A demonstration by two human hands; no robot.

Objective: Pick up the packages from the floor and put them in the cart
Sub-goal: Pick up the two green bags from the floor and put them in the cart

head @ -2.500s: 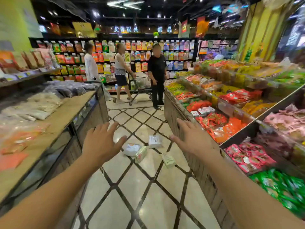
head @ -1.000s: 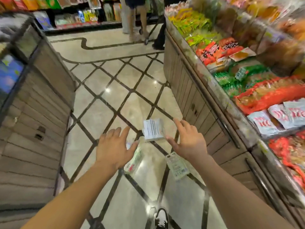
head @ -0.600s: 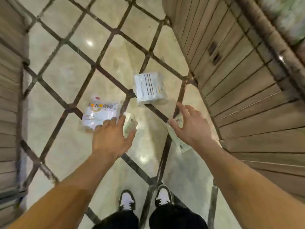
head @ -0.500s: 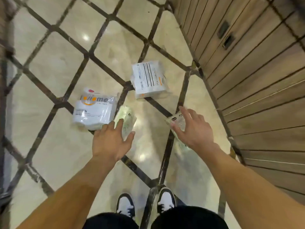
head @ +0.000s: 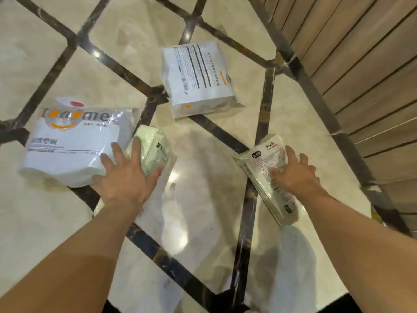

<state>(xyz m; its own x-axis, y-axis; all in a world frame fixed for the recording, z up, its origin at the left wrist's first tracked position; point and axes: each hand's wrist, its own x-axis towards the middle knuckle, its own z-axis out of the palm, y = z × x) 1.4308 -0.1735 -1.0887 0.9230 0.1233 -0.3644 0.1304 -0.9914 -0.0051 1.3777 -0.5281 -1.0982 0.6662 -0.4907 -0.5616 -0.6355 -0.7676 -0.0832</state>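
Left hand (head: 125, 177) lies spread, ungripping, across green pack (head: 153, 145) and adjoining white bag (head: 72, 143). Right hand (head: 295, 175) clasps flat pack (head: 264, 159).

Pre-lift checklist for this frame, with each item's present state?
1. Contact, left hand on green pack: ok.
2. Closed grip by left hand: not ok; fingers spread, some on the big white pack.
3. Grip, right hand on flat pack: ok; fingers curl over its far edge.
4. Packs clear of the floor: not ok; both lie on it.
5. Position of the cart: cannot tell; not in view.
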